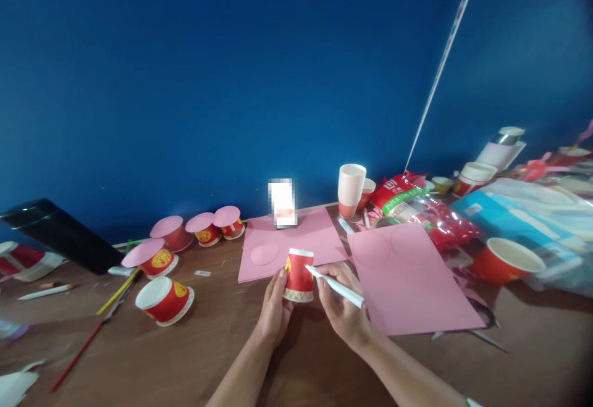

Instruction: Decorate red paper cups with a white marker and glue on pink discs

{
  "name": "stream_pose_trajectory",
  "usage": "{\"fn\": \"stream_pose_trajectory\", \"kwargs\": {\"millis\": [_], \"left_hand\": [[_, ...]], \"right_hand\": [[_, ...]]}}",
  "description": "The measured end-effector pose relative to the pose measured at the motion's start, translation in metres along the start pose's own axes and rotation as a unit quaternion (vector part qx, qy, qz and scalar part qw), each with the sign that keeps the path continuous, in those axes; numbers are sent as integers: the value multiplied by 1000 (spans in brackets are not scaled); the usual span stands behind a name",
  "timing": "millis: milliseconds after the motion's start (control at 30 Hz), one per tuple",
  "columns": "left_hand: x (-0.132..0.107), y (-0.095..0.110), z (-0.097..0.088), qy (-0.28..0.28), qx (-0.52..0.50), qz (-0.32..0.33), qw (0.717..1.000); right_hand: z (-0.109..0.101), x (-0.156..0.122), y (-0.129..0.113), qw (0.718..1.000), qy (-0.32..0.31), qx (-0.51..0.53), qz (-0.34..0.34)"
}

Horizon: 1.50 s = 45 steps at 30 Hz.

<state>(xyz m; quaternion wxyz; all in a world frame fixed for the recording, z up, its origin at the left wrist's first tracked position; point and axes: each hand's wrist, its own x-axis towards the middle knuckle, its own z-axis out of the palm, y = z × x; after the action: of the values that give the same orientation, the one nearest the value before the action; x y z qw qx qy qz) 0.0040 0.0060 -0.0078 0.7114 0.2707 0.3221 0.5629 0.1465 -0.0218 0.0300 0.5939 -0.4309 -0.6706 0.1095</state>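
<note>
Upside down in front of me is a red paper cup with a white base on top and a zigzag band near its rim. My left hand is closed around the cup's left side. A white pen is gripped in my right hand, its tip at the cup's upper right wall. Whether the tip touches the cup I cannot tell. Behind the cup lies a pink paper sheet with a pink paper disc on it. Another pink sheet, marked with circle outlines, lies to the right.
Several upturned cups topped with pink discs stand at the left, near an upturned cup without one. A black bottle lies beyond them. Stacked cups, a red bag, scissors and an orange cup are rightward.
</note>
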Motion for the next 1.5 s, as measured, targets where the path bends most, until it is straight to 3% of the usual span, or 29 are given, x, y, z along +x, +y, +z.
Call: {"fn": "stream_pose_trajectory", "kwargs": {"millis": [1500], "left_hand": [[-5, 7, 11, 21, 29, -3, 999]], "right_hand": [[3, -2, 0, 1000, -6, -5, -4]]}}
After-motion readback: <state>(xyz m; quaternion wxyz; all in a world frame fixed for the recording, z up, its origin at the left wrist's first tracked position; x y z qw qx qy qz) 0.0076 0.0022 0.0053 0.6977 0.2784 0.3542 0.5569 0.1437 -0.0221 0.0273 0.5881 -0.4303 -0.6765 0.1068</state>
